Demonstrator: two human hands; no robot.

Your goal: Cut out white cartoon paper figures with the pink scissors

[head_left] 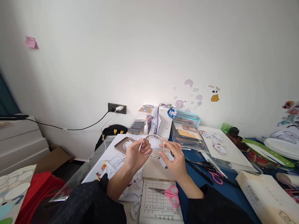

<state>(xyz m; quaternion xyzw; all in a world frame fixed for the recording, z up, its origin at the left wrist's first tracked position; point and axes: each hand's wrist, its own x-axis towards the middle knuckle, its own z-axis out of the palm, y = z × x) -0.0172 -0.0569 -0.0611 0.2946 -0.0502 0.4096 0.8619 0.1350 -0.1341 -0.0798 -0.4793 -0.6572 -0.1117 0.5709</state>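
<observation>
My left hand (137,155) and my right hand (174,161) are raised over the desk, both pinching a clear ring of tape (155,146) between them. The left fingers also hold a thin white strip that sticks up by the ring's left edge. The right fingers grip the ring's right side. Below the hands lie pink-handled scissors (167,193) on a printed grid sheet (157,202). Printed cartoon sheets (114,161) and paper scraps lie under my left forearm.
A second pair of pink scissors (213,174) and black pens lie on the blue mat at right. A white box (263,194), plates (273,151), clear bags of stickers (188,133) and a white board (224,146) crowd the right side. A charger cable (102,119) runs from the wall socket.
</observation>
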